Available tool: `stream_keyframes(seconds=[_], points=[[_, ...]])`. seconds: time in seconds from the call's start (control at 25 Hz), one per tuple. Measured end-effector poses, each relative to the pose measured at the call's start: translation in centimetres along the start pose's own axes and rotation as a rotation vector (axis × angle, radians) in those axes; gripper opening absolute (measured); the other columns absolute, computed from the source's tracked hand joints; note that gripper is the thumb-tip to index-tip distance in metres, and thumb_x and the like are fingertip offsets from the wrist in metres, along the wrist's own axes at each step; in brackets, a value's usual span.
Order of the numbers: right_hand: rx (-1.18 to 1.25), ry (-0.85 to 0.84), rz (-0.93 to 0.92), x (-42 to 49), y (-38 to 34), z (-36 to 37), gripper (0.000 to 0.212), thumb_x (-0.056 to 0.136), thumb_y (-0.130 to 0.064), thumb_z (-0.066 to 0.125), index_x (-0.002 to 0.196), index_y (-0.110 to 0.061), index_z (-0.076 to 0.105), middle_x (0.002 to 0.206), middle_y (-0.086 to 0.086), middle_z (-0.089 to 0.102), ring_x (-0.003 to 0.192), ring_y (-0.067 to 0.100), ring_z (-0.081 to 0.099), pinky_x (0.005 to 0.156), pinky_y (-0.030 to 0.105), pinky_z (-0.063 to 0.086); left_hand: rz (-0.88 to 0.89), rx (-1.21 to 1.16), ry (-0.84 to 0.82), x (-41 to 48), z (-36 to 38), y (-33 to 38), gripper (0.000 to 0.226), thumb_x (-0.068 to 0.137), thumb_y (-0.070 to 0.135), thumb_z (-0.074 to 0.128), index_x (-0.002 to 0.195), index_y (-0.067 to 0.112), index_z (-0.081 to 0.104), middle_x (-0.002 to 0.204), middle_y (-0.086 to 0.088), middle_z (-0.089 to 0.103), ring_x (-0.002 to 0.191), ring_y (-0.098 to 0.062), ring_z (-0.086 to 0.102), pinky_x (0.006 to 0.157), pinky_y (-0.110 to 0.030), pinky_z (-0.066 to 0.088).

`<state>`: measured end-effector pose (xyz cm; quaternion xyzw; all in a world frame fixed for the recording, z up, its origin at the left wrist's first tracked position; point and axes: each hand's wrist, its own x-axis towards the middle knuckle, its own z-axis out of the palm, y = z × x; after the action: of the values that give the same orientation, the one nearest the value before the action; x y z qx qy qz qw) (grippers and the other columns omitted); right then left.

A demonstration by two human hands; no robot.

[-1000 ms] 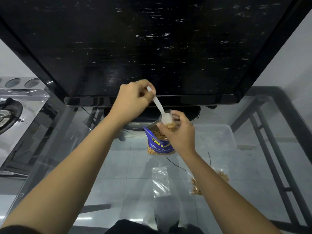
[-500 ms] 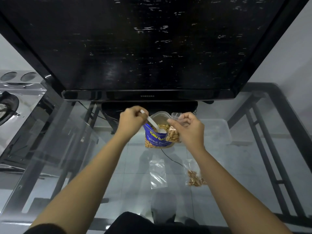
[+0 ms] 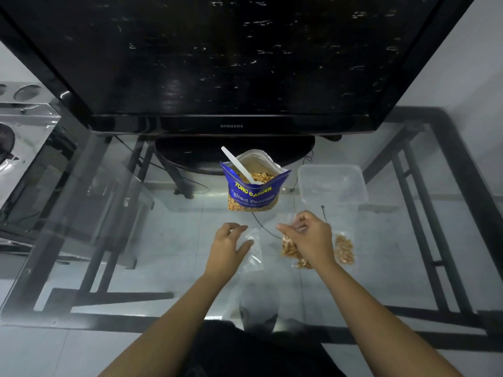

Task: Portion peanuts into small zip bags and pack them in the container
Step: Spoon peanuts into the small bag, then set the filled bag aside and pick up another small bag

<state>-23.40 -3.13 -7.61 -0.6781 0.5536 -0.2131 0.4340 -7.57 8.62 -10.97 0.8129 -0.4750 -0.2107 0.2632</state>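
Head view. Blue peanut pouch [image 3: 254, 191] stands open on the glass counter [image 3: 163, 240], white spoon [image 3: 239, 165] propped inside. Clear container [image 3: 332, 183] sits just right of the pouch.

Right hand [image 3: 309, 239], on the near side of the pouch, has its fingers curled and pinches the top of a part-filled zip bag [image 3: 288, 248]. The bag's long axis runs toward the pouch, mouth on the far end.

Left hand [image 3: 226, 247], loosely spread and holding nothing, rests on the edge of the empty zip bag [image 3: 256, 257], which lies flat in front of the pouch.

The film is likely light, limp and slick, so grip it at the zip strip.
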Motion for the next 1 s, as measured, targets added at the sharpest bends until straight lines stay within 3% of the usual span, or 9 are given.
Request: stream_keyframes(seconds=[0.12, 0.24, 0.44, 0.56, 0.68, 0.76, 0.88, 1.0], points=[[-0.190, -0.110, 0.071, 0.2, 1.8, 1.0, 0.042, 0.063, -0.046, 0.081, 0.081, -0.017, 0.055, 0.074, 0.000, 0.065, 0.072, 0.018, 0.064, 0.064, 0.028, 0.051, -0.064, 0.198, -0.159, 0.1, 1.5, -0.7, 0.056, 0.089, 0.032, 0.059, 0.139, 0.014, 0.041, 0.141, -0.011, 0.038, 0.125, -0.029, 0.040, 0.104, -0.033, 0.035], [-0.297, -0.234, 0.121, 0.2, 2.7, 1.5, 0.060, 0.066, -0.045, 0.079, 0.110, -0.015, 0.054, 0.095, 0.006, 0.067, 0.089, 0.024, 0.064, 0.075, 0.030, 0.050, -0.063, 0.272, -0.174, 0.3, 1.7, -1.0, 0.049, 0.091, 0.031, 0.056, 0.135, 0.014, 0.045, 0.140, -0.009, 0.040, 0.126, -0.026, 0.038, 0.104, -0.033, 0.037], [-0.381, -0.250, 0.028, -0.2, 2.8, 1.4, 0.055, 0.081, -0.030, 0.068, 0.130, -0.015, 0.046, 0.109, 0.009, 0.065, 0.100, 0.027, 0.062, 0.076, 0.025, 0.043, -0.016, 0.217, -0.060, 0.2, 1.8, -1.3, 0.021, 0.088, 0.022, 0.061, 0.104, 0.009, 0.064, 0.116, -0.008, 0.059, 0.107, -0.025, 0.049, 0.087, -0.030, 0.043], [-0.493, -0.225, -0.041, -0.8, 2.8, 1.8, 0.055, 0.084, -0.033, 0.065, 0.131, -0.015, 0.042, 0.110, 0.008, 0.064, 0.100, 0.025, 0.060, 0.079, 0.031, 0.047, -0.057, 0.073, -0.061, 0.2, 0.8, -1.0, 0.010, 0.085, 0.017, 0.064, 0.088, 0.007, 0.062, 0.095, -0.012, 0.065, 0.090, -0.026, 0.056, 0.074, -0.029, 0.043], [-0.653, -0.166, -0.125, -1.1, 2.5, 2.4, 0.061, 0.085, -0.036, 0.063, 0.135, -0.012, 0.037, 0.126, 0.009, 0.055, 0.115, 0.026, 0.049, 0.089, 0.033, 0.043, -0.175, -0.082, -0.082, 0.6, -0.8, -0.7, 0.015, 0.083, 0.016, 0.066, 0.078, 0.013, 0.052, 0.074, -0.008, 0.060, 0.067, -0.021, 0.052, 0.058, -0.024, 0.038], [-0.690, -0.146, -0.131, -1.0, 2.2, 2.6, 0.068, 0.084, -0.038, 0.063, 0.138, -0.011, 0.032, 0.134, 0.009, 0.047, 0.121, 0.026, 0.043, 0.096, 0.033, 0.039, -0.250, -0.199, -0.107, 1.1, -2.1, -0.2, 0.014, 0.083, 0.017, 0.067, 0.081, 0.014, 0.054, 0.076, -0.007, 0.063, 0.068, -0.019, 0.055, 0.060, -0.023, 0.044], [-0.454, -0.121, -0.165, -1.3, 1.4, 3.0, 0.058, 0.088, -0.036, 0.059, 0.136, -0.010, 0.039, 0.132, 0.008, 0.048, 0.122, 0.024, 0.043, 0.097, 0.030, 0.038, -0.333, -0.496, -0.116, 1.7, -4.2, 1.1, 0.014, 0.082, 0.015, 0.069, 0.088, 0.013, 0.056, 0.083, -0.008, 0.070, 0.077, -0.020, 0.065, 0.073, -0.030, 0.052], [0.110, -0.197, 0.067, -1.8, -1.2, 3.5, 0.040, 0.090, -0.039, 0.055, 0.123, -0.016, 0.054, 0.113, 0.001, 0.060, 0.107, 0.016, 0.057, 0.079, 0.016, 0.044, -0.380, -0.769, -0.138, 1.9, -5.7, 2.2, 0.022, 0.082, 0.012, 0.069, 0.097, 0.011, 0.054, 0.085, -0.007, 0.069, 0.080, -0.021, 0.066, 0.072, -0.029, 0.054]])
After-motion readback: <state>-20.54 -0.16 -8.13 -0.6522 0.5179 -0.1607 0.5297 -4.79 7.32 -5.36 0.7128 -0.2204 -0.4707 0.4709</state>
